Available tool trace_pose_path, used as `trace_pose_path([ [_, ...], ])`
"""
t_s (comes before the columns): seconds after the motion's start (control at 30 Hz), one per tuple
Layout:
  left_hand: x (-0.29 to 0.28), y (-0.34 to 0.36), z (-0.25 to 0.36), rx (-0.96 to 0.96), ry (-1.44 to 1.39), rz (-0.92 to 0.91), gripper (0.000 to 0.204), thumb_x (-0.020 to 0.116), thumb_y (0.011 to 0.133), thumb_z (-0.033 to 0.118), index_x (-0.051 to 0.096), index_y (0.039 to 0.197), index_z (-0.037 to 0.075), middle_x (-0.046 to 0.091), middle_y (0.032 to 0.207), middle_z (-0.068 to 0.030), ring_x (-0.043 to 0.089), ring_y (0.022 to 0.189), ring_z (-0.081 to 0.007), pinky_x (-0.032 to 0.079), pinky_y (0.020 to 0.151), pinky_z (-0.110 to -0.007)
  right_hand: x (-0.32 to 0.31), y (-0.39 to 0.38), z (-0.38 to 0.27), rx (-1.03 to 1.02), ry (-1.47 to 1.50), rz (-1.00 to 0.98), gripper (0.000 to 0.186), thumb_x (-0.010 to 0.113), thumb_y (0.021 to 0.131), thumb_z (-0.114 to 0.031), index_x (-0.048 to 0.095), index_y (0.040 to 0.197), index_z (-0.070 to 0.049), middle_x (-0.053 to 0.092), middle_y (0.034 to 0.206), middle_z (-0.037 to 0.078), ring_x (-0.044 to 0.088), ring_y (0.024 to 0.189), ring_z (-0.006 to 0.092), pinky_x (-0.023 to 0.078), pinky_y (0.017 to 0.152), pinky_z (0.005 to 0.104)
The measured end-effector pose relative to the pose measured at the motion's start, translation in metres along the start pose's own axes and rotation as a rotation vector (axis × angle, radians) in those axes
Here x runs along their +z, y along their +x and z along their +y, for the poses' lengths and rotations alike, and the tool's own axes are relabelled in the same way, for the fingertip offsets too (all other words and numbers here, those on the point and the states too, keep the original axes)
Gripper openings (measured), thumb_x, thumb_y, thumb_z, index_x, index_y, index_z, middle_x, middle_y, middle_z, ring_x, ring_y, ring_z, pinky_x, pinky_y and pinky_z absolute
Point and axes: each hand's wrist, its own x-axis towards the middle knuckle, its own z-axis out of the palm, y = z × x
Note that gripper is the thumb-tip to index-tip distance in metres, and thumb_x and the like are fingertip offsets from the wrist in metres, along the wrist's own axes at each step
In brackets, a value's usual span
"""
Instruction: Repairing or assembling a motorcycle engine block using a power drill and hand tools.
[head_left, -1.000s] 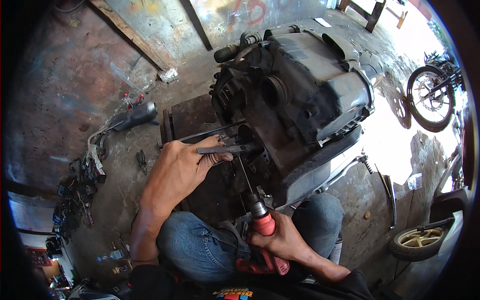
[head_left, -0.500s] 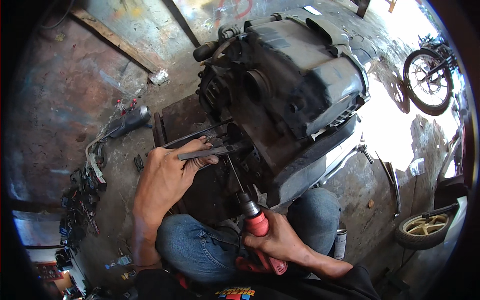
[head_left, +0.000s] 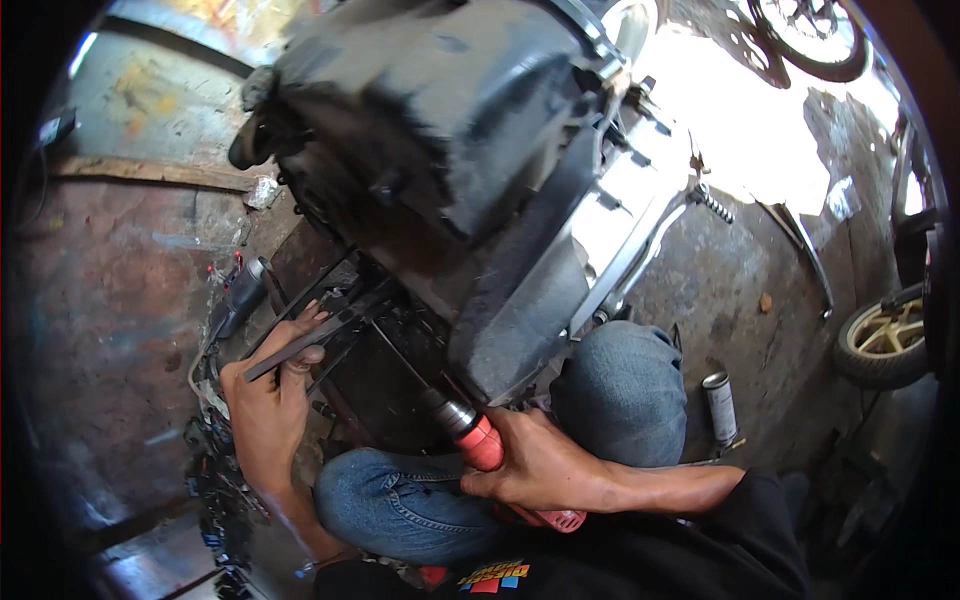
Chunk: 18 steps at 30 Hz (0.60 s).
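My right hand is wrapped round the grip of a red power drill. From its silver chuck a long thin bit runs up and left to the dark metal parts by the engine unit; what its tip touches is too dark to tell. My left hand is closed on a flat dark metal bar, thumb and fingers pinching it from either side. The bar's far end meets the dark parts under the big black-and-grey engine unit, close to the drill bit's tip.
My jeans-clad knees flank the work. A spray can stands to the right, with a gold-rimmed wheel beyond. At the left lie a dark cylinder and tangled wiring, beside a stained metal sheet.
The view has swung, so the engine unit and both hands sit further left in it. Both hands keep their holds, and the drill bit still points at the parts near the bar's end.
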Motion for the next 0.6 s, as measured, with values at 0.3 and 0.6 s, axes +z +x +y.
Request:
trace_pose_path([
  [0.3, -0.006, -0.012, -0.017, -0.112, 0.190, -0.001, 0.036, 0.062, 0.100, 0.027, 0.069, 0.113, -0.006, 0.077, 0.107, -0.0217, 0.067, 0.085, -0.0178, 0.052, 0.082, -0.033, -0.012, -0.002, -0.001, 0.083, -0.014, -0.065, 0.041, 0.079, 0.083, -0.019, 0.061, 0.104, 0.012, 0.069, 0.089, 0.034, 0.071, 0.091, 0.0485, 0.056, 0.080, 0.0494],
  [0.6, 0.002, -0.014, -0.022, 0.006, 0.052, 0.119, 0.067, 0.059, 0.101, 0.057, 0.072, 0.115, -0.007, 0.052, 0.069, 0.0007, 0.042, 0.065, -0.0083, 0.030, 0.057, -0.028, -0.014, -0.005, 0.006, 0.011, 0.051, -0.058, 0.050, 0.078, 0.083, -0.019, 0.059, 0.116, 0.013, 0.070, 0.096, 0.035, 0.070, 0.097, 0.0495, 0.056, 0.086, 0.0513],
])
